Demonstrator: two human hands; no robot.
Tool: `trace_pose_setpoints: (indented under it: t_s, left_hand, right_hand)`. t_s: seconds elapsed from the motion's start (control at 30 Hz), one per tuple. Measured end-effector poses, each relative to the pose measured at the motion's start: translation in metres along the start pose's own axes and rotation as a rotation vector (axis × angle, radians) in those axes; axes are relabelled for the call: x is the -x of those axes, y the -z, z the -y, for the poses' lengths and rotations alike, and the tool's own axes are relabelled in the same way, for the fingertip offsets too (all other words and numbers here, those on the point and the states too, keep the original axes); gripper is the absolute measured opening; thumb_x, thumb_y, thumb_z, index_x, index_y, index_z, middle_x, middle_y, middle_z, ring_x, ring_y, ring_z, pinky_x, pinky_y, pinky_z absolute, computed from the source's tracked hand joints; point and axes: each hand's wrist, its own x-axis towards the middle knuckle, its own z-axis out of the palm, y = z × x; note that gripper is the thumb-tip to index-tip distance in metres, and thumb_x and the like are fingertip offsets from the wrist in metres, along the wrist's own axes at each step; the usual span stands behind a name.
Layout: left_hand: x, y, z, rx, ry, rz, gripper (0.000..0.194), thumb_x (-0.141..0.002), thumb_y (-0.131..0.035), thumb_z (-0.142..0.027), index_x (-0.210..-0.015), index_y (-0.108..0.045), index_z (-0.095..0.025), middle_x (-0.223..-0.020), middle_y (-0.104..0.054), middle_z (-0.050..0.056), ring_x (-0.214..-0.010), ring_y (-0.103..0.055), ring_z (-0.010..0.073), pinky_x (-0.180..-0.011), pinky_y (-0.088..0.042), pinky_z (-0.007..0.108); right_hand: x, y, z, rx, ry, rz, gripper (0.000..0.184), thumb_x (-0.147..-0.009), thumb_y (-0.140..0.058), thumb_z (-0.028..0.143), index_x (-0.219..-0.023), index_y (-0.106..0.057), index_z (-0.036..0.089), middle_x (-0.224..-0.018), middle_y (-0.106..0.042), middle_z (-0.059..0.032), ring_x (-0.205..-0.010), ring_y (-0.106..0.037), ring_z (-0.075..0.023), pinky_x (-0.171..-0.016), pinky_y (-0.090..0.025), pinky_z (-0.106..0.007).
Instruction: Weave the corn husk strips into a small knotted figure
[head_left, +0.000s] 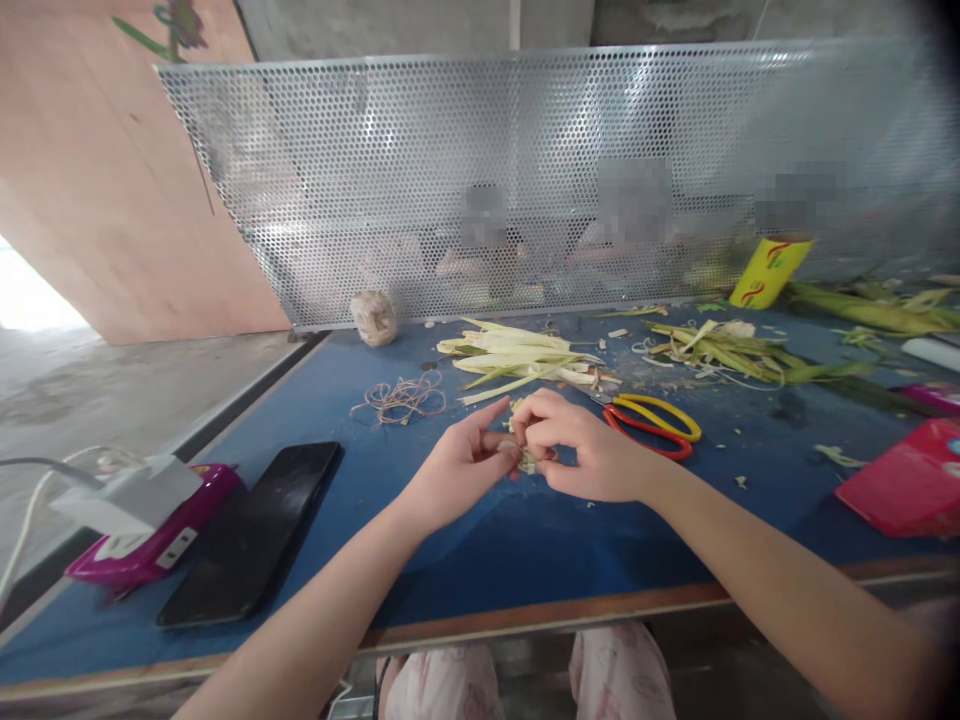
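Observation:
My left hand (457, 468) and my right hand (581, 445) meet over the blue table (487, 560), fingers pinched together on a small pale-green leaf bundle (528, 460). The bundle is mostly hidden by my fingers. Just beyond my hands lies a pile of pale leaf strips (517, 362). Scissors (652, 422) with yellow and red handles rest right beside my right hand.
A black phone (251, 530) and a magenta power bank (154, 545) with a white charger (131, 495) lie at the left. Rubber bands (401, 398), a string ball (373, 317), green leaf scraps (731, 350), a yellow cup (771, 270) and a red box (907, 480) surround. A perforated metal screen (525, 170) stands behind; people sit beyond it.

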Motion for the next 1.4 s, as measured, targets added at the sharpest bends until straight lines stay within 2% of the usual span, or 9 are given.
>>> trace_pose_setpoints:
  t_s: [0.13,0.27,0.53,0.83,0.93,1.0,1.1,1.23,1.4]
  left_hand:
    - [-0.0002,0.0002,-0.0009,-0.010,-0.023,0.024,0.070,-0.072,-0.058,-0.015,-0.136,-0.031,-0.007,-0.062,-0.058,-0.003,-0.057,-0.048,0.0074,-0.062,-0.038,0.023]
    - [0.0000,0.0008,-0.0012,0.007,-0.006,0.043,0.067,-0.073,-0.060,-0.021,-0.134,-0.035,-0.010,-0.068,-0.062,0.000,-0.059,-0.050,0.0085,-0.065,-0.040,0.025]
    - [-0.0002,0.0014,0.0005,-0.051,-0.030,0.008,0.058,-0.073,-0.060,-0.021,-0.128,-0.044,-0.010,-0.058,-0.059,-0.003,-0.054,-0.050,0.0085,-0.060,-0.038,0.022]
    - [-0.0014,0.0013,0.0009,-0.023,-0.041,-0.006,0.056,-0.073,-0.059,-0.019,-0.126,-0.046,-0.008,-0.058,-0.060,-0.003,-0.055,-0.051,0.0083,-0.060,-0.039,0.022]
    - [-0.0018,0.0024,0.0014,0.016,-0.042,-0.060,0.057,-0.072,-0.061,-0.021,-0.125,-0.046,-0.008,-0.059,-0.061,-0.003,-0.054,-0.050,0.0078,-0.056,-0.037,0.022]
    - [-0.0021,0.0038,0.0015,0.026,-0.042,-0.106,0.058,-0.072,-0.062,-0.022,-0.125,-0.046,-0.008,-0.059,-0.062,-0.002,-0.052,-0.050,0.0074,-0.053,-0.035,0.021]
    - [-0.0023,0.0051,0.0007,0.022,-0.028,-0.142,0.060,-0.072,-0.062,-0.024,-0.127,-0.045,-0.007,-0.059,-0.063,-0.001,-0.052,-0.050,0.0077,-0.052,-0.034,0.021]
    - [-0.0016,0.0044,-0.0013,0.025,-0.003,-0.135,0.061,-0.072,-0.063,-0.025,-0.127,-0.045,-0.007,-0.058,-0.064,0.000,-0.052,-0.051,0.0084,-0.050,-0.033,0.021]
    - [-0.0017,0.0035,0.0015,0.098,-0.015,-0.131,0.060,-0.070,-0.066,-0.024,-0.125,-0.048,-0.007,-0.061,-0.065,0.002,-0.053,-0.051,0.0080,-0.050,-0.033,0.020]
  right_hand:
    - [-0.0002,-0.0014,0.0010,0.111,-0.007,-0.059,0.025,-0.065,-0.050,0.001,-0.057,-0.034,0.018,-0.089,-0.047,-0.0040,-0.087,-0.040,-0.0164,-0.073,-0.036,-0.029]
    - [0.0000,-0.0006,0.0021,0.133,0.006,-0.077,0.023,-0.068,-0.051,0.003,-0.057,-0.036,0.017,-0.095,-0.047,-0.0053,-0.089,-0.040,-0.0168,-0.075,-0.038,-0.029]
    - [0.0013,0.0026,0.0023,0.317,0.068,-0.074,0.019,-0.072,-0.051,0.006,-0.059,-0.042,0.017,-0.097,-0.048,-0.0065,-0.093,-0.042,-0.0187,-0.084,-0.037,-0.034]
    - [0.0003,-0.0002,0.0017,0.533,0.169,-0.063,0.007,-0.077,-0.051,0.012,-0.072,-0.052,0.017,-0.099,-0.050,-0.0098,-0.092,-0.043,-0.0219,-0.083,-0.039,-0.039]
    - [0.0003,-0.0002,0.0023,0.514,0.181,-0.098,0.001,-0.079,-0.052,0.016,-0.080,-0.052,0.017,-0.100,-0.051,-0.0105,-0.093,-0.044,-0.0223,-0.084,-0.040,-0.039]
    - [-0.0001,0.0010,0.0031,0.457,0.166,-0.162,0.006,-0.080,-0.051,0.018,-0.086,-0.052,0.017,-0.099,-0.051,-0.0103,-0.093,-0.046,-0.0215,-0.084,-0.040,-0.038]
    - [-0.0011,0.0028,0.0038,0.416,0.144,-0.232,0.005,-0.082,-0.050,0.016,-0.085,-0.053,0.019,-0.096,-0.053,-0.0081,-0.092,-0.048,-0.0201,-0.083,-0.040,-0.037]
    - [-0.0023,0.0011,0.0010,0.408,0.144,-0.237,0.008,-0.084,-0.050,0.018,-0.078,-0.055,0.020,-0.092,-0.054,-0.0059,-0.088,-0.048,-0.0186,-0.082,-0.040,-0.035]
    - [-0.0031,-0.0063,-0.0023,0.389,0.152,-0.220,0.008,-0.085,-0.050,0.018,-0.078,-0.054,0.020,-0.091,-0.054,-0.0055,-0.090,-0.048,-0.0180,-0.083,-0.040,-0.034]
